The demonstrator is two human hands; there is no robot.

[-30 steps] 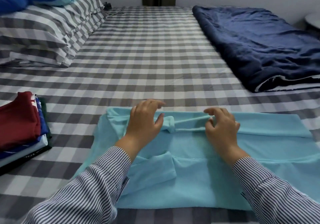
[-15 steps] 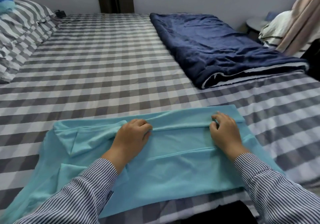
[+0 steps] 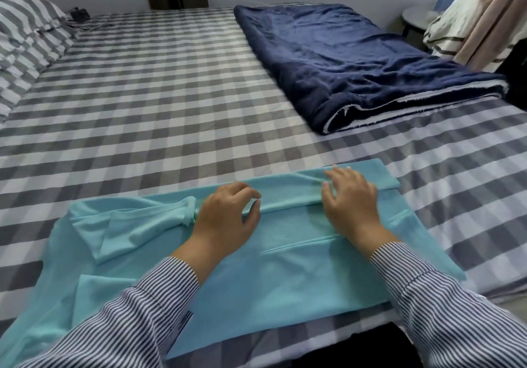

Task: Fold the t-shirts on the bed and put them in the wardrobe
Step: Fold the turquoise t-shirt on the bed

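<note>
A light turquoise t-shirt [image 3: 285, 276] lies spread across the near edge of the checked bed [image 3: 159, 105], its far long edge folded over toward me into a band. My left hand [image 3: 228, 216] sits near the middle of that band and pinches its fold edge between thumb and curled fingers. My right hand [image 3: 350, 202] lies further right on the same band, fingers spread and lightly bent, pressing the cloth down. A sleeve [image 3: 125, 225] lies folded in on the shirt's left part.
A folded navy blanket [image 3: 356, 65] takes up the bed's far right side. Striped pillows [image 3: 25, 42] are stacked at far left. Clothes and a curtain [image 3: 479, 19] hang at the right edge, by a small round table [image 3: 416, 19].
My view has swung right, so the pile of folded shirts at left has left the frame. Both hands have moved right along the folded band, and my right hand's fingers have spread flatter.
</note>
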